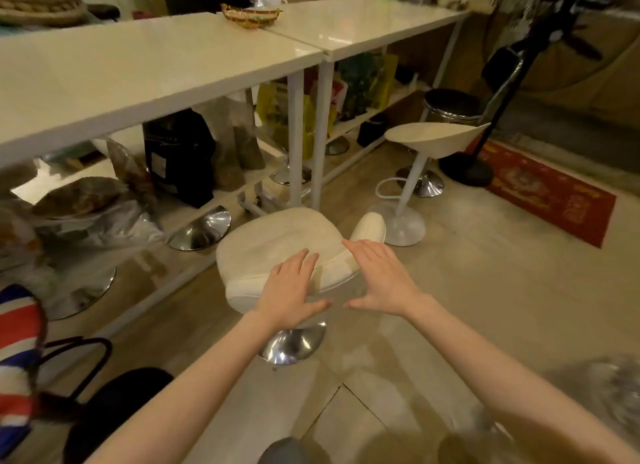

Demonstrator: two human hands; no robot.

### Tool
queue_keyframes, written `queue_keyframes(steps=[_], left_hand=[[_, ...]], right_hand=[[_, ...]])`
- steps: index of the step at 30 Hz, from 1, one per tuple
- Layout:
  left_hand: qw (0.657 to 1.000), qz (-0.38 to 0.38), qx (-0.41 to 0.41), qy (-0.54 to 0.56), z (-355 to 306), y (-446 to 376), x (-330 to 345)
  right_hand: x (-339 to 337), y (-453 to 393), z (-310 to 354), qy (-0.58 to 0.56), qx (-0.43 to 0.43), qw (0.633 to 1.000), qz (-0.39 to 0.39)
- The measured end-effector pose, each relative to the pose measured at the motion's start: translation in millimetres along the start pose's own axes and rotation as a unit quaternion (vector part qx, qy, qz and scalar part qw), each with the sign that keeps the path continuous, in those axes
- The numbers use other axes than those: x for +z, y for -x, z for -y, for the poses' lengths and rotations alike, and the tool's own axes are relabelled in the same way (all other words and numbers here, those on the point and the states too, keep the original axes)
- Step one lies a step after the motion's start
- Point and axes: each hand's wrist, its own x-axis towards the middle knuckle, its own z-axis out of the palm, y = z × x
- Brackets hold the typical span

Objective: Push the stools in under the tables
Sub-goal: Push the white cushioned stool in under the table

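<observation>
Head view: your left hand [290, 290] and right hand [377, 278] are spread open, gripping nothing, over the cream padded stool [277, 245] at frame centre, just outside the white bench [138, 68].

Striped seat [17, 359] cut by left edge; floor bottom right blurred
</observation>
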Motion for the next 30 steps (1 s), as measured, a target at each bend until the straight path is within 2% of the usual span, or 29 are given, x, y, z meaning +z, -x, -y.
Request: queue_keyframes(steps=[6, 9, 16, 22, 30], left_hand=[[0.999, 0.029, -0.042, -0.011, 11.4, -26.9, 16.3], [0.997, 0.053, -0.059, -0.023, 18.2, -38.3, 23.7], [0.995, 0.06, -0.063, -0.045, 22.3, -55.6, 43.7], [0.994, 0.057, -0.071, -0.055, 23.5, -58.4, 50.3], [0.996, 0.037, -0.069, -0.043, 19.2, -57.9, 46.3]], right_hand=[[23.5, -28.8, -43.2, -0.018, -0.033, 0.999, 0.028], [38.4, -47.9, -56.9, -0.009, -0.058, 0.996, 0.066], [63.8, -82.4, -88.8, 0.035, -0.158, 0.976, 0.149], [71.1, -98.1, -99.8, 0.033, -0.241, 0.956, 0.163], [72.9, -98.1, -103.9, 0.017, -0.272, 0.949, 0.157]])
